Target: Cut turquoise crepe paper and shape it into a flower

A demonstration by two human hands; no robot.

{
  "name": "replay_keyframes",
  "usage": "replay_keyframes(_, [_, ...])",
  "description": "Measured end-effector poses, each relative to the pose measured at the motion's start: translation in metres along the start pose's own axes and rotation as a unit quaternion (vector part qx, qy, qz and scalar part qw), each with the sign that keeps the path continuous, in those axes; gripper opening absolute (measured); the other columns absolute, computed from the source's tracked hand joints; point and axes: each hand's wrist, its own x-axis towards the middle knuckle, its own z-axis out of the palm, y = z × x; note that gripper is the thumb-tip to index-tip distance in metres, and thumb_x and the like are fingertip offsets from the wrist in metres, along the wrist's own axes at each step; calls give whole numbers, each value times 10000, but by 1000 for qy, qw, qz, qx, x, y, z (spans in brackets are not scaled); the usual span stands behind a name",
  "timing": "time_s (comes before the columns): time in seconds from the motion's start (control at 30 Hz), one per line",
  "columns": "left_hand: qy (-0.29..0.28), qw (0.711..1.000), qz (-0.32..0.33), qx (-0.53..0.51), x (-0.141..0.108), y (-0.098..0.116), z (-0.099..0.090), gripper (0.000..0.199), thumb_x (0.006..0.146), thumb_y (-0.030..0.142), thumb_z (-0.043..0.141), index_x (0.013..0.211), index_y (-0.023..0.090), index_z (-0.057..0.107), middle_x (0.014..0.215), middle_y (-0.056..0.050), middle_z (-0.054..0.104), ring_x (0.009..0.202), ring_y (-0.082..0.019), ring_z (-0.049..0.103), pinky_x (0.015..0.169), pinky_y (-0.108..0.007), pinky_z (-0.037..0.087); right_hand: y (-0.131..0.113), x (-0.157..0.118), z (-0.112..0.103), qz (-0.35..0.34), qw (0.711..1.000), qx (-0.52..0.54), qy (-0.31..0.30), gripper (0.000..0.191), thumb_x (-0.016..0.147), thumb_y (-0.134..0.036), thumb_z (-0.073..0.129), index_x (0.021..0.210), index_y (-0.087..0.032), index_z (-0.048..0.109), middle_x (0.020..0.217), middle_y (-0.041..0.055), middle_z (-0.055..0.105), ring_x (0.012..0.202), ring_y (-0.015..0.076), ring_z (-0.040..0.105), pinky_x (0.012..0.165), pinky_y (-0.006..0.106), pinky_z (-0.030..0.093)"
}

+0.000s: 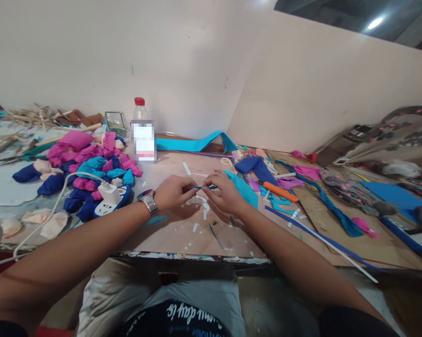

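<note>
My left hand (171,192), with a metal-banded watch (149,203) on its wrist, pinches one end of a thin blue strip (196,187) above the table. The fingertips of my right hand (225,193) close on the strip's other end, so it runs level between both hands. Only a short length shows; the rest is hidden by fingers. Turquoise fabric (245,188) lies just behind and beside my right hand. Below the hands, small white scraps (195,228) and a thin dark strip (216,236) are on the tabletop (176,238).
Pink, blue and turquoise fabric bundles (88,154) are heaped at left, beside a power strip (107,206) with a white plug. A red-capped bottle (140,110) stands behind a blurred bright screen (143,142). An orange-handled tool (280,191) and cardboard (312,215) lie right.
</note>
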Motion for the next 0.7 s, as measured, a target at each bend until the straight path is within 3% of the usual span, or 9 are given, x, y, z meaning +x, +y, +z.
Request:
replay_keyframes(0.43, [-47,996,-34,-72,0,0,2,307,952,403,592,817,176,749,704,-30,737,616,-139,642,599,-242,440,0,0,-3,-7,1000,-27,13,115,918,-306,640,837,-227,661,843,34,719,901,226,644,1066,512,380])
replay_keyframes(0.6, [-55,994,-29,-92,-1,1,2,290,963,382,581,831,176,737,736,-26,750,637,-140,656,608,-241,447,-2,0,-3,-24,1000,-10,1,128,925,-359,693,983,-246,701,908,21,778,858,207,694,1108,515,323])
replay_keyframes(0.7, [-58,992,-32,-104,-2,2,4,279,963,372,583,823,177,726,746,-22,753,659,-139,668,635,-243,457,-3,0,-2,-47,999,-10,3,93,946,-344,693,960,-258,723,888,2,794,807,183,698,1108,492,321])
